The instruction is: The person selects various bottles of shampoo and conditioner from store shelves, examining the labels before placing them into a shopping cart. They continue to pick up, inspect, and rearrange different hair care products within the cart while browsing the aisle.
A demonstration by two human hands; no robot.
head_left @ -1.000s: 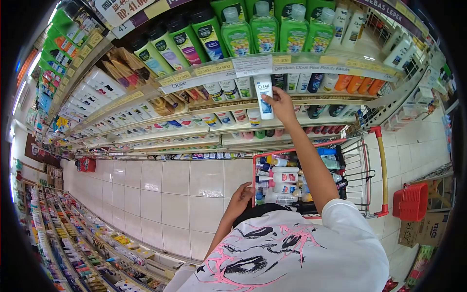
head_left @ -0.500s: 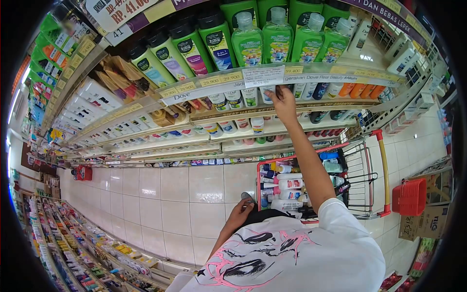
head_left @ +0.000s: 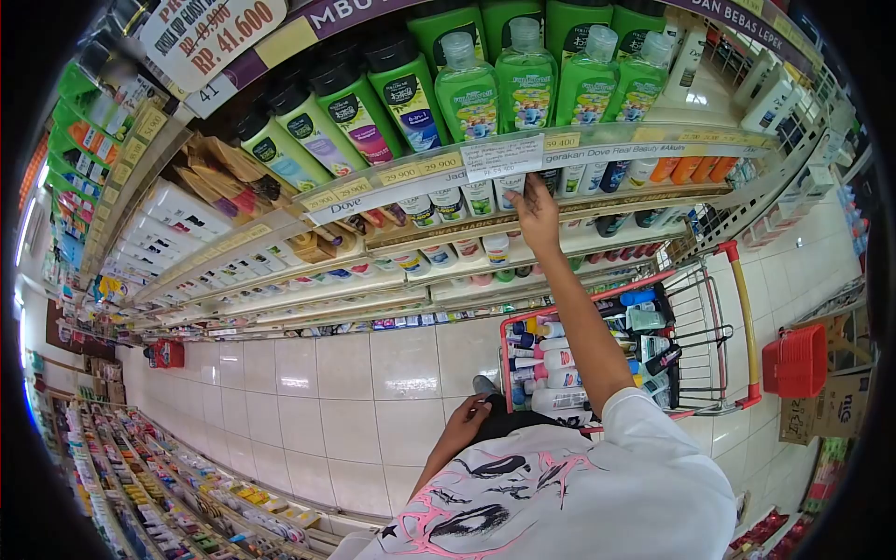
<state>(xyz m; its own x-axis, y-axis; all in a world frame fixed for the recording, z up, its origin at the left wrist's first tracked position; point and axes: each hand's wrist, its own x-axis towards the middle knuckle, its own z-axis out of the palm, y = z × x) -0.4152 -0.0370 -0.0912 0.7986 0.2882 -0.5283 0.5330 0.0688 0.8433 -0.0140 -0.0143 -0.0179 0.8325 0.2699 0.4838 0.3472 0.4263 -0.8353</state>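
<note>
My right hand (head_left: 539, 217) reaches up to the shelf under the green bottles. Its thumb and fingers are apart, at the front of a white Clear shampoo bottle (head_left: 509, 192); the fingertips partly disappear among the bottles. More Clear bottles (head_left: 448, 203) stand to its left. Just above the hand, a handwritten paper label (head_left: 502, 157) hangs on the shelf edge. My left hand (head_left: 464, 422) hangs low beside my leg, fingers loosely bent and apart, with nothing visible in it.
A red-rimmed shopping cart (head_left: 742, 327) full of bottles and tubes stands by my right side. Green bottles (head_left: 469, 98) line the top shelf. Red baskets (head_left: 793, 362) and cardboard boxes (head_left: 842, 406) are farther right. Tiled floor (head_left: 345, 369) runs between the shelves.
My right hand has shifted slightly down and left along the Clear bottles. My left hand stays low, a little lower. The view has turned slightly.
</note>
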